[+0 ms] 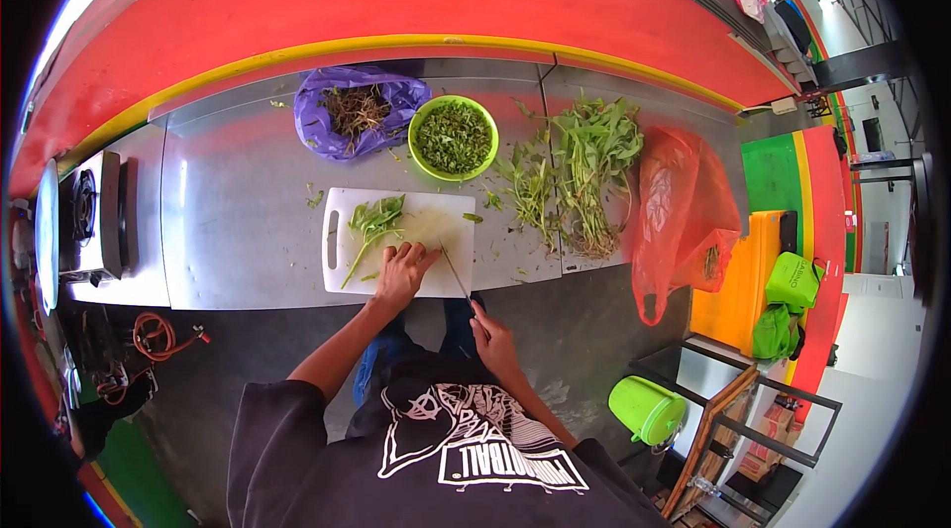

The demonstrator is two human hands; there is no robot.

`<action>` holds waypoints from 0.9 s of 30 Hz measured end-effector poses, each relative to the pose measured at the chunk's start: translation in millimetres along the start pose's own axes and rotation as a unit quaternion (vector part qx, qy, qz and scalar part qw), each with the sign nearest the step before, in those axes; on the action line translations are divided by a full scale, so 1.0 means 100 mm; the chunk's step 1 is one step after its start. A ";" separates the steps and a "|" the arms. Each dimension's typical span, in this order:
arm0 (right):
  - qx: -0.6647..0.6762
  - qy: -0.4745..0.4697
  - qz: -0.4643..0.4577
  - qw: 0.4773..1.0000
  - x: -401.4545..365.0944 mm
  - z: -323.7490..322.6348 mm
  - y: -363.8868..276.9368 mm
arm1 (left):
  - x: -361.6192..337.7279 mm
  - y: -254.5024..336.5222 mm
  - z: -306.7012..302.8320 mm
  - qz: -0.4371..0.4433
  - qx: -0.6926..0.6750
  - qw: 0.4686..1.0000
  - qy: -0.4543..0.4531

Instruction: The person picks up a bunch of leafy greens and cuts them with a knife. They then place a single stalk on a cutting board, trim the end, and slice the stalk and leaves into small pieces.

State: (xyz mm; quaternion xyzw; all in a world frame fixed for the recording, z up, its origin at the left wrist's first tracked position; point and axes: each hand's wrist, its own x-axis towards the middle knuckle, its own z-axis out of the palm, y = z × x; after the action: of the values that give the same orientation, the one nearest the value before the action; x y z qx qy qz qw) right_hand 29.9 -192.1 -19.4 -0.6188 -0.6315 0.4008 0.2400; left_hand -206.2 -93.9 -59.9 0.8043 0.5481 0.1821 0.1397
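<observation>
A white cutting board [396, 199] lies near the front edge of the metal counter. My left hand [402, 270] rests on its front part with fingers bent and close together; what they press on, if anything, is hidden beneath them. Leafy green stems [374, 221] lie on the board just beyond that hand. In my right hand [492, 338] is a knife [456, 272], its blade slanting over the board beside my left fingertips. Behind the board stands a lime-green bowl [414, 154] full of chopped greens [452, 136].
A purple plastic bag [315, 107] with roots and stalks [357, 115] sits left of the bowl. To the right are a heap of leafy greens [594, 161] and an orange-red plastic bag [679, 201]. A gas stove [99, 211] stands far left. A green bucket [644, 409] is below right.
</observation>
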 end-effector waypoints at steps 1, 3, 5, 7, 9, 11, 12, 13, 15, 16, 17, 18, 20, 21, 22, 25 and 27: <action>-0.019 -0.009 0.001 1.000 0.06 0.03 0.01 | 0.00 0.00 0.00 0.002 0.001 1.000 -0.002; -0.040 -0.019 0.003 0.999 0.20 0.11 0.03 | 0.00 0.01 0.00 0.003 0.001 1.000 -0.003; -0.041 0.038 -0.087 0.995 0.41 0.23 0.01 | 0.01 0.00 -0.01 0.003 -0.001 1.000 -0.018; -0.016 0.053 -0.102 0.993 0.58 0.30 -0.06 | 0.00 0.02 0.00 0.004 0.000 1.000 -0.016; 0.014 0.071 -0.121 0.990 0.69 0.30 -0.14 | 0.01 0.01 0.00 0.006 0.008 1.000 -0.012; 0.019 0.068 -0.085 0.994 0.62 0.24 -0.21 | 0.01 0.03 0.03 -0.006 0.015 1.000 0.007; 0.021 0.070 -0.086 0.994 0.57 0.21 -0.20 | 0.03 0.02 0.02 -0.005 0.018 1.000 0.007; 0.017 0.063 -0.077 0.995 0.50 0.18 -0.19 | 0.04 0.03 0.01 -0.003 0.016 1.000 0.016; 0.011 0.054 -0.065 0.996 0.35 0.13 -0.15 | 0.02 0.04 0.01 -0.004 0.012 1.000 0.021; -0.006 0.037 -0.047 0.998 0.27 0.12 -0.11 | 0.02 0.03 0.01 -0.002 0.007 1.000 0.022; -0.023 0.021 -0.030 0.999 0.22 0.12 -0.09 | 0.03 0.03 0.01 0.000 0.002 1.000 0.022; -0.023 0.019 -0.028 0.999 0.18 0.13 -0.08 | 0.03 0.02 0.02 -0.002 0.002 1.000 0.021; -0.012 0.020 -0.026 0.999 0.12 0.16 -0.05 | 0.01 0.01 0.03 -0.004 0.013 1.000 -0.004; -0.011 0.019 -0.025 0.999 0.12 0.18 -0.05 | 0.01 0.00 0.04 -0.005 0.013 1.000 -0.006; -0.019 0.026 -0.035 0.999 0.14 0.19 -0.04 | 0.02 0.00 0.04 -0.007 0.011 1.000 -0.008; -0.023 0.046 -0.065 0.997 0.28 0.29 0.01 | 0.02 0.00 0.03 -0.005 0.013 1.000 -0.009; -0.020 0.062 -0.085 0.994 0.45 0.36 0.01 | 0.02 0.01 0.01 0.002 0.017 1.000 -0.006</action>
State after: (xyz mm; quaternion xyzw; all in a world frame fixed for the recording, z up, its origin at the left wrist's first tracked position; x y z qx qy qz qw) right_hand -3.1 -156.1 -49.4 -0.5914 -0.6735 0.3269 0.2997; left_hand -204.1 -92.3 -60.2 0.8085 0.5489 0.1685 0.1290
